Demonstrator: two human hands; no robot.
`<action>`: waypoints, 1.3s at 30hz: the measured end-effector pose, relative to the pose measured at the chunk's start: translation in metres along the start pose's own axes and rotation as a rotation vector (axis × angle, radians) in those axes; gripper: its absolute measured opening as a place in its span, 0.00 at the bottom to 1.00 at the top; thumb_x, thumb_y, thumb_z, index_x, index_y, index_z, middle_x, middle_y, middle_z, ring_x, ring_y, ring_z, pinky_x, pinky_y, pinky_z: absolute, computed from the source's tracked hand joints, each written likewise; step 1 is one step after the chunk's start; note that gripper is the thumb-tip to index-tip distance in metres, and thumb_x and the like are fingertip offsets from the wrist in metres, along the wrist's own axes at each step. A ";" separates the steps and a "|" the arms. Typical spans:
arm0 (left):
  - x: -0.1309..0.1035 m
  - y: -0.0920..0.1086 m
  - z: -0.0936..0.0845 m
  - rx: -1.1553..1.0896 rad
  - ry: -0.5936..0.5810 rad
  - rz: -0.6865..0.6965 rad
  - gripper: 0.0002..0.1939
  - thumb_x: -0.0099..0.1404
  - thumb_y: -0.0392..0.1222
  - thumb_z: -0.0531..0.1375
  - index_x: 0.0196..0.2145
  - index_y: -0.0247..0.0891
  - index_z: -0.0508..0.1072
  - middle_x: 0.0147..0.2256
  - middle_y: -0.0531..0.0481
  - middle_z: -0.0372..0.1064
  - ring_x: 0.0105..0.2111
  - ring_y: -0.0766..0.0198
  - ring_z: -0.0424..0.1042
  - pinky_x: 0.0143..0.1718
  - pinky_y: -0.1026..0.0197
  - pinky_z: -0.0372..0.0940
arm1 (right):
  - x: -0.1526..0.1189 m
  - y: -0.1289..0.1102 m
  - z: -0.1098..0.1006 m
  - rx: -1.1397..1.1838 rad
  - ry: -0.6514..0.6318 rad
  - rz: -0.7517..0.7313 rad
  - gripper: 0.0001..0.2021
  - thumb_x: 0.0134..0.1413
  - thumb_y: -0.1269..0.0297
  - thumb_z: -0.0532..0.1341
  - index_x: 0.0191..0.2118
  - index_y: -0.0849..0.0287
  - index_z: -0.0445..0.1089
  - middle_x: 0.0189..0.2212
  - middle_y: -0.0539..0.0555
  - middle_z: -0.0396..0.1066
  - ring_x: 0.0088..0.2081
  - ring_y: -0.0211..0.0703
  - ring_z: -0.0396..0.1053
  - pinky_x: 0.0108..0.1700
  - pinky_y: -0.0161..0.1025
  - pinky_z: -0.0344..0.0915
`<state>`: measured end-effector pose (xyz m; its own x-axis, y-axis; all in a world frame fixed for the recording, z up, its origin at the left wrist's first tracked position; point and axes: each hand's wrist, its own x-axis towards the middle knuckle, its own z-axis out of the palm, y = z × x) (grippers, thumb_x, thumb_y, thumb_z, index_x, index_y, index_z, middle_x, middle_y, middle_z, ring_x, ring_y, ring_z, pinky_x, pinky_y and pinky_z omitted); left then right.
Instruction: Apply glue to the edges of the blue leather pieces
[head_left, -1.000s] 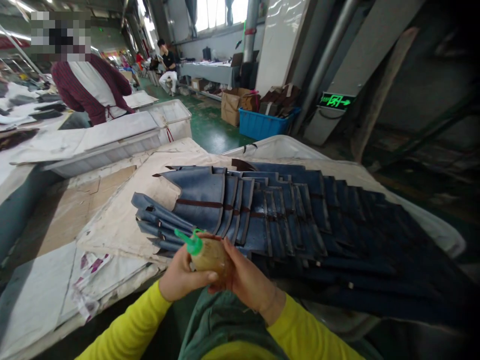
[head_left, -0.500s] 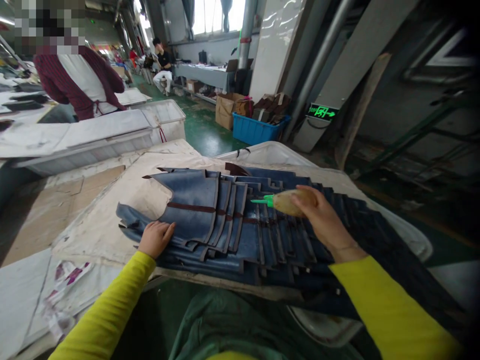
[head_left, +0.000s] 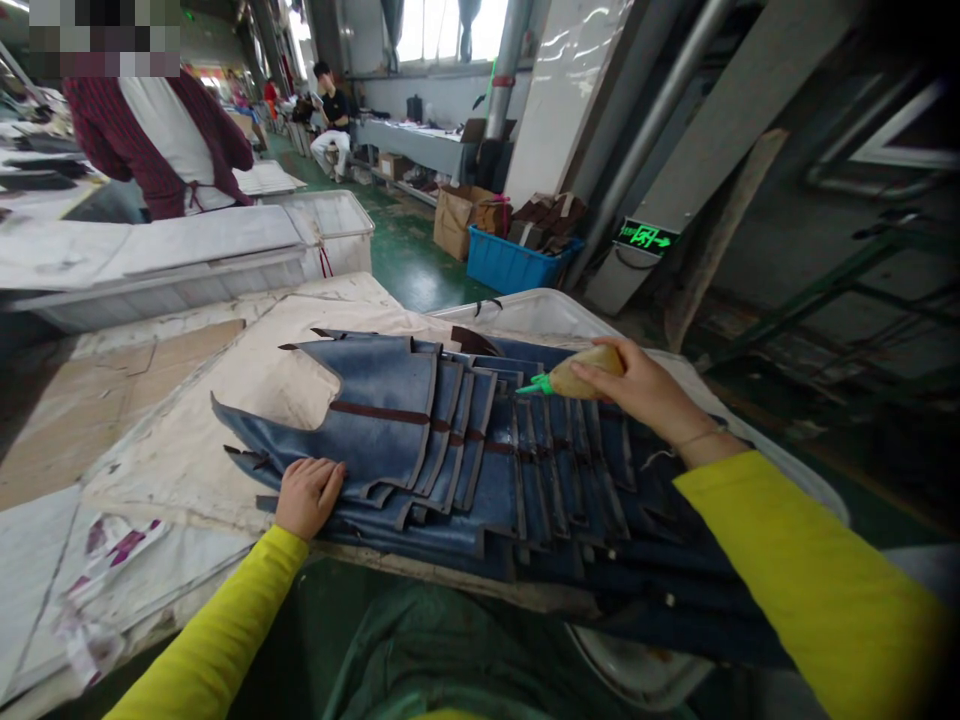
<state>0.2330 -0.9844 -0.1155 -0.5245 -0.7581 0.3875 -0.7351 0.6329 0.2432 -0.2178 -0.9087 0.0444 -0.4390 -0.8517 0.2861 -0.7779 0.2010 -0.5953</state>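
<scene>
My right hand (head_left: 634, 385) is wrapped round a yellowish squeeze bottle (head_left: 581, 375), its green nozzle (head_left: 536, 384) pointing left above the stacked pieces. Below it lie several overlapping dark blue leather-like pieces (head_left: 540, 490), stepped so their dark edges show; a brown strip (head_left: 382, 413) crosses them. My left hand (head_left: 309, 495) is closed over the near edge of the top blue piece (head_left: 375, 375), fingers together and thumb hidden. That piece has a curved cut-out at its left end, with pointed tips. Whether the nozzle touches anything cannot be told.
Pale cloth (head_left: 180, 430) covers the work surface under the stack. White bins (head_left: 337, 225) stand beyond it, and a blue crate (head_left: 517, 258) sits on the green floor. A person in a dark red checked shirt (head_left: 150, 140) is at the back left; another sits further off.
The bottle has shifted slightly up and right, its nozzle tilting down more. The top piece's left flap, bent before, now stretches further left. My left hand stays near the same edge.
</scene>
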 end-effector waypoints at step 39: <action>-0.007 0.002 0.005 -0.074 0.086 -0.037 0.12 0.66 0.40 0.50 0.28 0.40 0.70 0.29 0.52 0.71 0.32 0.64 0.67 0.44 0.56 0.56 | 0.041 0.025 0.069 -0.035 0.063 -0.211 0.28 0.42 0.48 0.62 0.47 0.59 0.61 0.43 0.60 0.65 0.45 0.54 0.64 0.48 0.50 0.61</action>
<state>0.2329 -0.9782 -0.1223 -0.4566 -0.7670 0.4508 -0.7180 0.6169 0.3224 -0.2243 -0.9718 -0.0105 -0.2911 -0.8450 0.4486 -0.8700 0.0389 -0.4915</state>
